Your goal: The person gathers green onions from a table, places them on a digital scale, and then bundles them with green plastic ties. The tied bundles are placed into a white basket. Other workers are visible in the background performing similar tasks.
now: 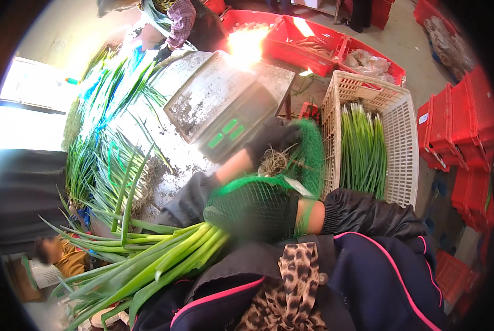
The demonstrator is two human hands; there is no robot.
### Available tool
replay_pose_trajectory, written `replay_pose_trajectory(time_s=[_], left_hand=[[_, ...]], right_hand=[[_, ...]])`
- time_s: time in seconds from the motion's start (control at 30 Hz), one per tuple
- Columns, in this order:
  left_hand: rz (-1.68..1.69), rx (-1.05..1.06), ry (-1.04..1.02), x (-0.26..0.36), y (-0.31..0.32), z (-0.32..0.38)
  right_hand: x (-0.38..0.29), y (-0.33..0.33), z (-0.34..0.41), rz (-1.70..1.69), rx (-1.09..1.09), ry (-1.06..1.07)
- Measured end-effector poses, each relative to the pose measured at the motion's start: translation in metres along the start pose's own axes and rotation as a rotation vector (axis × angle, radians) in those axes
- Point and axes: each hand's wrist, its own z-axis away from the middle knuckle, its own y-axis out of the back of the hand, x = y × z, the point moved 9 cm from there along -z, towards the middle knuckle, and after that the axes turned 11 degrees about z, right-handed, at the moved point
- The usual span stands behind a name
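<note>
A bunch of green onions [176,252] lies across my front, its leaves fanned to the lower left and its roots [274,162] pointing to the upper right. My right hand [255,207], in a dark glove, grips the bunch around its stalks; green mesh netting [313,145] covers that hand and reaches the wrist. Beyond the roots, my left hand [276,136], also in a dark glove, is closed on the far part of the netting; blur hides its fingertips. A white tag [298,186] shows on the mesh beside the roots.
A digital scale [222,111] stands on the dirt-covered table [176,145]. More green onions [118,165] are heaped at the left. To the right, a white plastic crate [402,136] holds trimmed onions. Red crates [458,120] are stacked farther right; a co-worker's sleeve [180,22] is at the far side.
</note>
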Motion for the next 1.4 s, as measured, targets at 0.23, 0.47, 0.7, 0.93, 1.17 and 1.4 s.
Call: replay_pose_trajectory(time_s=[0.23, 0.47, 0.7, 0.93, 1.17, 1.4], left_hand=[[-0.315, 0.337, -0.585, 0.016, 0.043, 0.027], [1.143, 0.053, 0.624, -0.045, 0.025, 0.087], [1.126, 0.343, 0.521, -0.034, 0.052, 0.107], [1.307, 0.238, 0.497, -0.03, 0.032, 0.108], [1.002, 0.228, 0.499, -0.02, 0.052, 0.121], [0.886, 0.549, 0.408, -0.036, 0.068, 0.149]], right_hand=[[0.041, 0.057, 0.022, 0.089, 0.103, -0.117], [0.111, 0.075, 0.103, -0.014, 0.098, -0.486], [0.205, 0.041, 0.276, -0.509, 0.088, -1.15], [0.189, -0.085, 0.229, -1.874, 0.297, -1.053], [0.359, -0.055, 0.322, -0.932, 0.595, -1.532], [0.244, -0.108, 0.272, -1.902, 0.439, -1.49]])
